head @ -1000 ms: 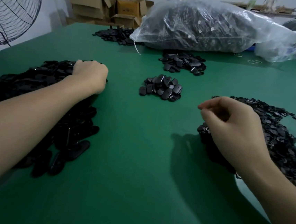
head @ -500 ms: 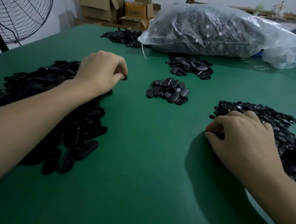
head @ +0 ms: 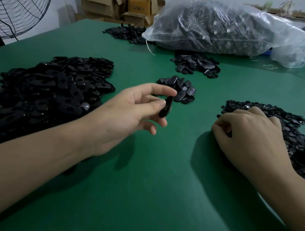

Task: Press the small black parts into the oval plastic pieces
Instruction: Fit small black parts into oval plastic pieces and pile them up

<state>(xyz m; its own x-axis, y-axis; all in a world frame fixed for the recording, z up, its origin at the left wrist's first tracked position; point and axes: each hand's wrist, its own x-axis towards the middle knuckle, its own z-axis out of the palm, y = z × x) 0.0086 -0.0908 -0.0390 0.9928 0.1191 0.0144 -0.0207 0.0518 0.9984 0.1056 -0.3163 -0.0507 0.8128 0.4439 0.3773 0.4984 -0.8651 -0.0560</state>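
Observation:
My left hand (head: 129,113) pinches one black oval plastic piece (head: 166,107) between thumb and fingertips, held edge-on above the middle of the green table (head: 140,198). A big heap of the same oval pieces (head: 44,90) lies to its left. My right hand (head: 248,137) rests knuckles-up on the near left edge of the spread of small black parts (head: 286,128), fingers curled down into them; whether it holds a part is hidden. A small pile of oval pieces (head: 178,89) lies just beyond the left fingertips.
Another pile of black pieces (head: 195,63) lies farther back, and one more pile (head: 126,32) at the far edge. A large clear plastic bag (head: 231,28) of parts fills the back right. Cardboard boxes (head: 112,1) stand behind; a floor fan (head: 15,3) stands at the left.
My left hand lifted an oval piece off the left heap and carried it right toward the centre. My right hand dropped onto the small parts and stays there.

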